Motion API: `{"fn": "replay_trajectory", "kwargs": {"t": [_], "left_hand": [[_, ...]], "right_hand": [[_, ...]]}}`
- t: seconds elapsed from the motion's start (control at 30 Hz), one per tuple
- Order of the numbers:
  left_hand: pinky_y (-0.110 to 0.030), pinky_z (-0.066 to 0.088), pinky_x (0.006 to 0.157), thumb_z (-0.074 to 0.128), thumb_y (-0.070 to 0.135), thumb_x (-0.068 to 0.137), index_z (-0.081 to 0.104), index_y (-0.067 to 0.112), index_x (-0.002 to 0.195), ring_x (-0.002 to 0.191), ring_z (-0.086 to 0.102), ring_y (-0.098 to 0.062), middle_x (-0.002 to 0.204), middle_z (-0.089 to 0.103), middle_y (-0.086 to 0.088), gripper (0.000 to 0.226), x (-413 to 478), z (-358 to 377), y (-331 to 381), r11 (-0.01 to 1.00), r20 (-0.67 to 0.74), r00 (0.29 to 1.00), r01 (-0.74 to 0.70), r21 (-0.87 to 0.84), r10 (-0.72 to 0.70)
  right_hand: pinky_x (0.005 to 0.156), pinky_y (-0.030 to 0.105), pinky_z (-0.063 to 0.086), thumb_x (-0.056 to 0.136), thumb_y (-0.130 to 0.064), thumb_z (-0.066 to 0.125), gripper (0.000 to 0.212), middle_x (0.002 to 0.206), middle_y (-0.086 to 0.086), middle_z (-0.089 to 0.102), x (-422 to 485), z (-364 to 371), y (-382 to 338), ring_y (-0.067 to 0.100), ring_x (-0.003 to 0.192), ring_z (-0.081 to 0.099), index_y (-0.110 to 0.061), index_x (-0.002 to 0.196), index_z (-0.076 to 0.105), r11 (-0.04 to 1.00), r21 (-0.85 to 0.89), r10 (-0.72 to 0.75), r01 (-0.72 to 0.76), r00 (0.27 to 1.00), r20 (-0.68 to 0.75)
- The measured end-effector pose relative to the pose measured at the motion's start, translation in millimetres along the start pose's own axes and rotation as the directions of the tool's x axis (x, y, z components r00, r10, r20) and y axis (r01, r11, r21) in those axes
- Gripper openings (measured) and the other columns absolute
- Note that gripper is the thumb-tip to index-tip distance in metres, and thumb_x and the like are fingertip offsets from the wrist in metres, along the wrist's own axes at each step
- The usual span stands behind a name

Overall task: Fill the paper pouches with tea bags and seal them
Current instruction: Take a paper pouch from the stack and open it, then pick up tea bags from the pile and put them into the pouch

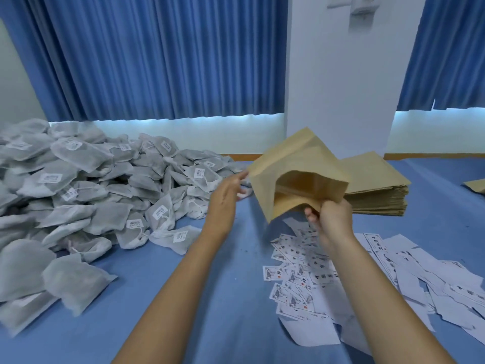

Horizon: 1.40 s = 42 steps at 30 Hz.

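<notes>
A brown paper pouch (294,164) is held up over the blue table (223,298), its mouth open toward me. My right hand (332,219) pinches the pouch's lower edge. My left hand (227,198) is beside the pouch's left edge with fingers extended, fingertips near the paper; whether they touch it is unclear. A large heap of grey mesh tea bags (86,193) with small white tags covers the table's left side, close to my left hand.
A thick stack of flat brown pouches (378,185) lies behind the raised pouch at the right. Printed white labels and backing papers (341,285) are scattered front right. Another brown pouch (476,185) shows at the far right edge. Blue curtains and a white pillar stand behind.
</notes>
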<state>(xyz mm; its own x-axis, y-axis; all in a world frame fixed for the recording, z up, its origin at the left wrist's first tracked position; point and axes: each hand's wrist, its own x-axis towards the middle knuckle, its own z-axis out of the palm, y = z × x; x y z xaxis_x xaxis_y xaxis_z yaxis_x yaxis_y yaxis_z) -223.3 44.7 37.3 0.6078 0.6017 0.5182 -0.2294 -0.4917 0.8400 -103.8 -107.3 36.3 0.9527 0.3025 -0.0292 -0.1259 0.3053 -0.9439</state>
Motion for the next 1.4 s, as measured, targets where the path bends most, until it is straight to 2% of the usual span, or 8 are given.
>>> {"fn": "replay_trajectory", "kwargs": {"t": [0.07,0.17,0.27,0.6,0.97,1.1,1.2,1.4], "left_hand": [[-0.020,0.039,0.092,0.044,0.026,0.099,0.058,0.016,0.127,0.115,0.053,-0.019,0.124,0.058,-0.006,0.034,22.4,-23.3,-36.5,0.921,-0.123,0.989,0.127,0.368,-0.087],[-0.038,0.031,0.103,0.044,0.036,0.097,0.045,0.026,0.140,0.129,0.035,-0.031,0.145,0.036,-0.013,0.045,58.1,-51.7,-84.8,0.509,-0.067,0.976,0.167,0.844,-0.209],[-0.047,0.037,0.100,0.041,0.049,0.095,0.028,0.037,0.146,0.135,0.025,-0.035,0.155,0.017,-0.008,0.054,110.2,-70.4,-116.8,0.212,0.016,0.973,0.034,0.977,-0.231],[-0.051,0.020,0.111,0.027,0.060,0.092,0.034,0.039,0.144,0.140,0.024,-0.034,0.152,0.034,-0.006,0.056,227.6,-82.2,-225.9,0.342,-0.067,0.806,0.323,0.883,-0.588],[-0.040,0.038,0.093,0.029,0.062,0.086,0.053,0.026,0.082,0.107,0.050,-0.032,0.113,0.062,-0.009,0.043,108.4,-44.9,-138.5,0.488,0.217,0.850,0.053,0.871,-0.480],[-0.047,0.032,0.101,0.035,0.058,0.092,0.056,0.027,0.117,0.129,0.036,-0.034,0.134,0.051,-0.004,0.046,55.8,-35.0,-98.1,0.485,0.241,0.842,0.028,0.874,-0.483],[-0.067,0.014,0.105,0.032,0.069,0.088,0.020,0.035,0.149,0.144,0.004,-0.038,0.159,0.014,-0.005,0.070,21.9,-20.2,-71.7,0.304,0.074,0.934,0.039,0.952,-0.350],[-0.067,0.014,0.105,0.060,0.064,0.077,0.010,0.044,0.146,0.131,0.029,-0.041,0.149,0.020,-0.012,0.088,-34.7,21.5,-63.5,0.283,-0.019,0.885,0.168,0.944,-0.464]], "right_hand": [[0.034,0.018,0.036,0.086,0.012,0.022,0.039,0.049,0.006,0.057,11.1,19.2,-3.6,0.012,0.035,0.047,-0.010,0.082,0.054,0.998,0.052,0.021,-0.019,0.999,-0.040],[0.034,0.017,0.037,0.085,0.012,0.021,0.040,0.059,0.010,0.057,33.4,45.3,-2.6,0.010,0.033,0.048,-0.010,0.083,0.054,0.995,0.094,0.026,-0.017,0.996,-0.086],[0.034,0.017,0.038,0.083,0.013,0.021,0.041,0.061,0.011,0.058,62.1,63.4,5.0,0.010,0.033,0.048,-0.009,0.085,0.056,0.994,0.109,0.028,-0.016,0.993,-0.116],[0.035,0.020,0.039,0.086,0.011,0.027,0.034,0.046,0.002,0.059,127.1,78.2,35.0,0.012,0.037,0.050,-0.004,0.082,0.058,0.997,0.079,-0.016,0.020,0.999,-0.049],[0.039,0.017,0.045,0.096,0.001,0.038,0.026,0.058,0.005,0.061,62.7,61.2,25.1,0.010,0.036,0.053,-0.012,0.080,0.053,0.965,0.260,0.065,-0.029,0.989,-0.132],[0.042,0.016,0.046,0.095,0.001,0.037,0.028,0.043,-0.006,0.061,32.7,36.5,16.7,0.007,0.036,0.053,-0.011,0.077,0.054,0.973,0.230,0.053,-0.018,0.987,-0.150],[0.043,0.018,0.047,0.094,0.002,0.038,0.026,0.051,0.002,0.064,17.6,14.3,20.9,0.009,0.038,0.054,-0.009,0.078,0.056,0.975,0.223,0.033,0.003,0.986,-0.161],[0.042,0.021,0.045,0.096,-0.001,0.041,0.020,0.061,0.007,0.063,11.0,-18.9,35.0,0.013,0.041,0.055,-0.007,0.086,0.057,0.980,0.194,-0.011,0.036,0.992,-0.129]]}}
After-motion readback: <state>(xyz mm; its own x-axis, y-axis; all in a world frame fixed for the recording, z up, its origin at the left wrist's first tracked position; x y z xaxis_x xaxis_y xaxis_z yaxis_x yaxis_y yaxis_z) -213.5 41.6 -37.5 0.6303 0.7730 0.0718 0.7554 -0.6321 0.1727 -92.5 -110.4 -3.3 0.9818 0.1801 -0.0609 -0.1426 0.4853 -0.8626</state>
